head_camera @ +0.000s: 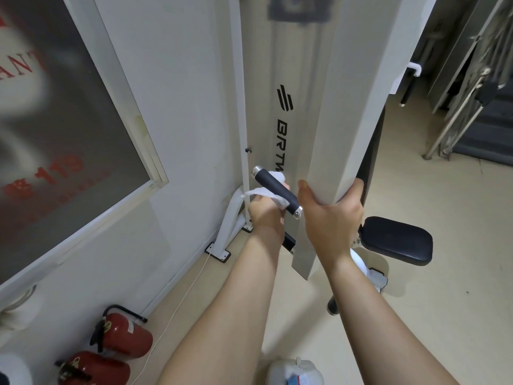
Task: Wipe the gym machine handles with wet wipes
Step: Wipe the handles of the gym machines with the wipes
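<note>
A black handle [273,187] with silver end caps sticks out from the white gym machine column [330,129]. My left hand [266,215] grips a white wet wipe [261,193] that is wrapped around the handle from below, near its middle. My right hand [331,218] grips the lower edge of the white column, thumb on the near face and fingers curled round the far side, just right of the handle's near end cap.
A black padded seat [399,240] sits to the right behind the column. Two red fire extinguishers [122,340] lie on the floor at lower left by the wall. A white plastic jug [295,373] stands at the bottom. A framed glass panel [69,140] hangs left.
</note>
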### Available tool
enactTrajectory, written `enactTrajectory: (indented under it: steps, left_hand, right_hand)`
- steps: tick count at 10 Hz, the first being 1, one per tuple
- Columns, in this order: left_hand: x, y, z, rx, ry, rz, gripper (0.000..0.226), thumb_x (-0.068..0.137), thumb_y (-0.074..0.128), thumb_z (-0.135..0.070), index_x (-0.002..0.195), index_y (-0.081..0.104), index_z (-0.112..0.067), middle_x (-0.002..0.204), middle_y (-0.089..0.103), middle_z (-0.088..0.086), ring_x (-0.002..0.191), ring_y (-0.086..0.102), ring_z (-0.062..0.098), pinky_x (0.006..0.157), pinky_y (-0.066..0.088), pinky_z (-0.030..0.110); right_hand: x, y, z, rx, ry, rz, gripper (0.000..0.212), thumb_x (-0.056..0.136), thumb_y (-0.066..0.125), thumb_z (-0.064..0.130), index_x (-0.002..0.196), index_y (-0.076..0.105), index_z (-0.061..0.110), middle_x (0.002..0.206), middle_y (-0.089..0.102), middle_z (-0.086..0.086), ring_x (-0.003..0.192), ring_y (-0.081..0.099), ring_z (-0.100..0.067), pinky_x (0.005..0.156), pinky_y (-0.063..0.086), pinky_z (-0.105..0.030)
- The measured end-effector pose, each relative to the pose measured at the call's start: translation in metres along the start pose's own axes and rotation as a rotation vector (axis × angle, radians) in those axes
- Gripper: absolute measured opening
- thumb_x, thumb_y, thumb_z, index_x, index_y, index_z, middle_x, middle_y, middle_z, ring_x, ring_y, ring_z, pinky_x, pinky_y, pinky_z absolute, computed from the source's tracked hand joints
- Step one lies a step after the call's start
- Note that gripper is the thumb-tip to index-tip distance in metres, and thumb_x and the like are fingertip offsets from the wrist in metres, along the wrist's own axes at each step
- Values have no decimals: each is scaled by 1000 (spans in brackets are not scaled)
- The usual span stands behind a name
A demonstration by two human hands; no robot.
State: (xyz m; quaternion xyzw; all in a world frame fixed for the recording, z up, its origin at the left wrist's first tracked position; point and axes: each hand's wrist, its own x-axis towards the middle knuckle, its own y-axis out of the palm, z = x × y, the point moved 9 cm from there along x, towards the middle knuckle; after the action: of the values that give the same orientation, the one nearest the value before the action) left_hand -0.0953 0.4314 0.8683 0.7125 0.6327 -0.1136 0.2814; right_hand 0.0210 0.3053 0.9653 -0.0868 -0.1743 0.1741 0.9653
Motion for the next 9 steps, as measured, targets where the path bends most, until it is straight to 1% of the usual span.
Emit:
enactTrajectory:
  steps: [1,2,3,4,5,6,7,8,9]
  left_hand:
    - [2,10,37,-168,-38,62,29,102,38,-2,79,50,-14,85,58,9,68,58,21,64,54,27]
    - [13,-1,21,36,4,-29,23,103,42,-8,119,57,-3,119,64,15,82,62,17,85,58,25]
    - [41,-12,-15,-140,33,-76,40,105,39,-10,141,46,5,127,64,12,64,53,8,65,59,19]
    - [40,-24,-27,-62,110,-163,32,98,48,-5,126,59,6,81,60,5,69,58,20,56,49,22]
    - [8,3,4,61,192,48,24,92,45,10,78,54,-7,60,53,-1,51,51,11,48,40,23]
    - [-4,14,21,238,407,174,41,80,39,18,60,32,-17,62,38,3,55,36,12,54,33,24]
    - [2,-16,15,347,440,33,32,77,52,-3,52,36,-13,60,42,4,59,39,18,58,34,26]
    - [-31,-47,-3,469,543,-165,21,79,63,-19,59,57,-17,63,59,-4,61,53,18,61,43,28]
    - [-104,-43,-11,469,710,-212,14,79,69,-32,67,68,-25,60,63,-11,59,55,12,58,44,26]
  right_hand:
    - [3,-2,-1,9,3,-2,56,64,82,45,94,44,17,80,57,8,76,59,-23,68,54,-43]
    - [6,-3,-3,2,7,10,56,65,82,45,94,44,17,80,56,9,76,59,-23,68,54,-44]
    - [5,-2,-2,-10,-6,25,56,65,82,48,95,44,18,82,57,6,76,60,-23,67,55,-43]
    - [3,1,-1,7,-1,15,55,65,82,46,95,44,18,80,56,10,76,59,-24,68,55,-45]
    - [5,2,-2,26,15,14,56,65,81,46,95,44,18,79,55,10,75,59,-24,69,54,-46]
    - [9,1,-2,30,6,35,58,64,79,50,97,44,18,81,56,10,79,60,-26,70,55,-47]
    - [10,-3,0,44,-4,72,61,64,77,55,101,45,20,87,59,6,84,62,-27,74,56,-49]
    - [8,-2,-2,80,6,208,61,69,75,56,112,45,23,101,60,6,94,62,-22,80,56,-49]
    - [-7,-18,-14,147,-16,332,74,78,63,60,138,38,24,127,52,5,117,53,-17,96,50,-46]
